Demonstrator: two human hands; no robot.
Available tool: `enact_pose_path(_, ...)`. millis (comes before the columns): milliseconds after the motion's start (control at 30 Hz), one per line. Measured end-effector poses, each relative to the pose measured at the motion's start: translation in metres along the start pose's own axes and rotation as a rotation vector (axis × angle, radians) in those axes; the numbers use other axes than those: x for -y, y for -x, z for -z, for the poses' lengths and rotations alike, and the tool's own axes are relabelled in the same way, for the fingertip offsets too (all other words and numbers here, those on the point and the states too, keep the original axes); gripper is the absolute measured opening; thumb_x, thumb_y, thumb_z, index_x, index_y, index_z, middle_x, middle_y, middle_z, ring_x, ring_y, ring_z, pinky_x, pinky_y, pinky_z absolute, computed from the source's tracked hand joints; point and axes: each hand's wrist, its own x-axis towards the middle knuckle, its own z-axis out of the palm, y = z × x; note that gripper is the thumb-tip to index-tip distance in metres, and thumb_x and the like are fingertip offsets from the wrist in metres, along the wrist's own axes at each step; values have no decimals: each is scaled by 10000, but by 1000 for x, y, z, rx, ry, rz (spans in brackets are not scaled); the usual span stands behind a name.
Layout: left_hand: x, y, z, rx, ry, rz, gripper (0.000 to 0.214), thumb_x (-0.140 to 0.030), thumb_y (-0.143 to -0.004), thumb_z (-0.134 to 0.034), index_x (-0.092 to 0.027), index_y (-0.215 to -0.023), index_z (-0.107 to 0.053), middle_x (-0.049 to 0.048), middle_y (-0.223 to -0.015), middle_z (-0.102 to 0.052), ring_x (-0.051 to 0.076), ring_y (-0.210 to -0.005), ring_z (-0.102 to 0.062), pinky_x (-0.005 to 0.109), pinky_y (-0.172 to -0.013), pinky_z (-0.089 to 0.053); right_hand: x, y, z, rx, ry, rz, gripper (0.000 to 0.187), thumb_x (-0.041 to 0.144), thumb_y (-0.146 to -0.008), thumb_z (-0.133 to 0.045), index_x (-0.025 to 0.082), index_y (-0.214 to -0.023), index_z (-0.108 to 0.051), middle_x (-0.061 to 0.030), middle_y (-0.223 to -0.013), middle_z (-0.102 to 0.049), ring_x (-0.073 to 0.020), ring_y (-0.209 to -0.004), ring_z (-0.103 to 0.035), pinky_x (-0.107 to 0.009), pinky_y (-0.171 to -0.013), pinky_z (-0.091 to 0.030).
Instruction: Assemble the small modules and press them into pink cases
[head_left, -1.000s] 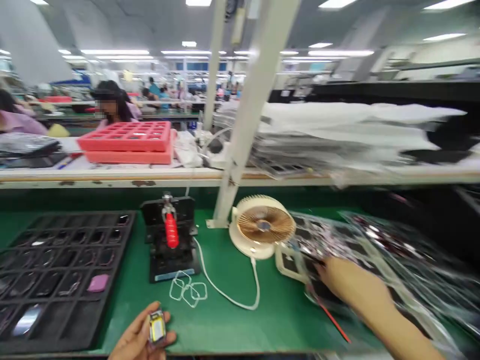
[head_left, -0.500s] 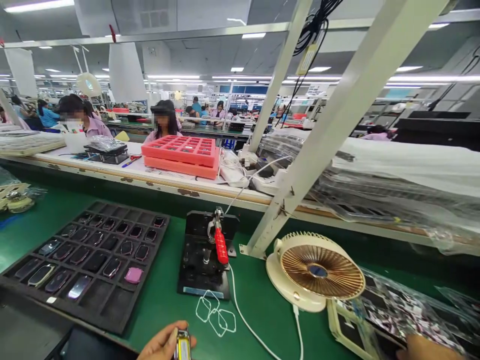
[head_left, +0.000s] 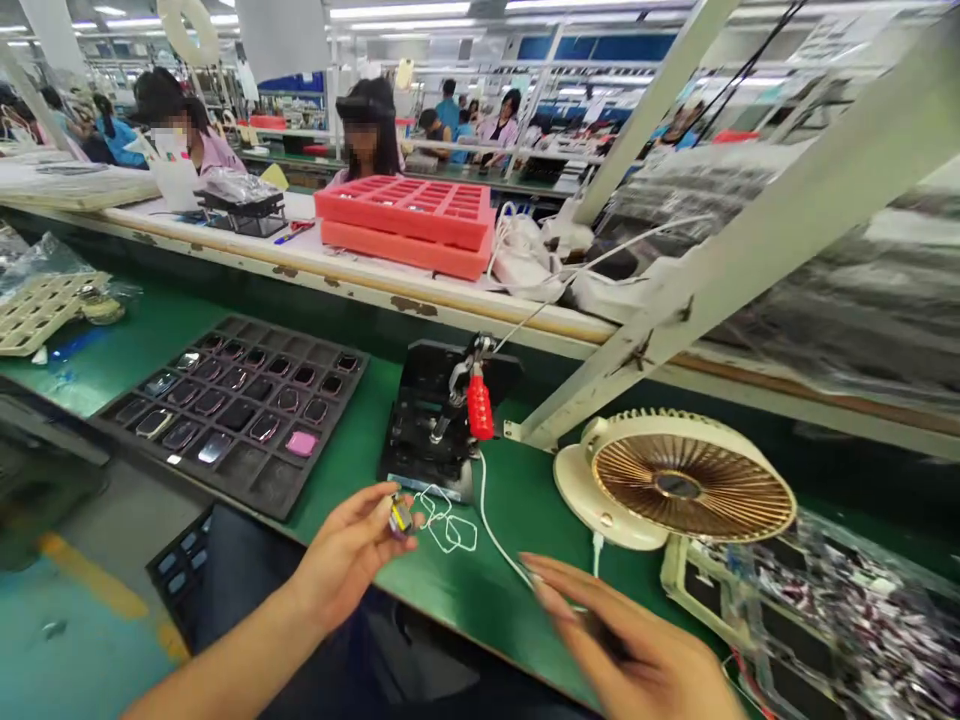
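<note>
My left hand (head_left: 349,555) is closed, pinching a small watch-like case (head_left: 400,514) with a yellow part inside between thumb and fingers, above the bench's front edge. My right hand (head_left: 630,635) is at the lower right, thumb and fingers pressed together; anything between them is too blurred to make out. Just beyond the left fingertips lie several thin white ring-shaped frames (head_left: 450,532). Behind them stands a black clamp fixture (head_left: 420,440) with a red handle (head_left: 480,407).
A black compartment tray (head_left: 247,475) at the left holds several watch-like cases and one pink piece. A cream fan (head_left: 679,485) stands right of the fixture, its white cable crossing the green bench. A bin of small parts (head_left: 862,610) is far right. A slanted post (head_left: 675,310) rises behind.
The view has tilted down and turned. My left hand has come up and further into view with the case. My right hand has moved left, away from the parts bin.
</note>
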Motion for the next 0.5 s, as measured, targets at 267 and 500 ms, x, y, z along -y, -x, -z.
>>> enact_pose_path(267,-9,5,-15,-26,-57,-262,264,-366,-922,-859,-169,-1097,-837,129,-1213,-787,279,-1135,-753,401,-994,-615,75,-68,-95,-15,-250,306,251,146,-1062,-573,238,-1192,-767,-51,-1120,-813,-173,-967,-802,-234,-865,-656)
enact_pose_path(500,-6,6,-12,-106,-188,-376,285,-369,-863,-909,-196,-1082,-848,128,-1267,-770,285,-1200,-730,336,-961,-616,68,-69,-103,7,-145,337,227,148,-1081,-561,224,-1210,-732,-47,-1136,-801,-166,-976,-798,-241,-852,-648)
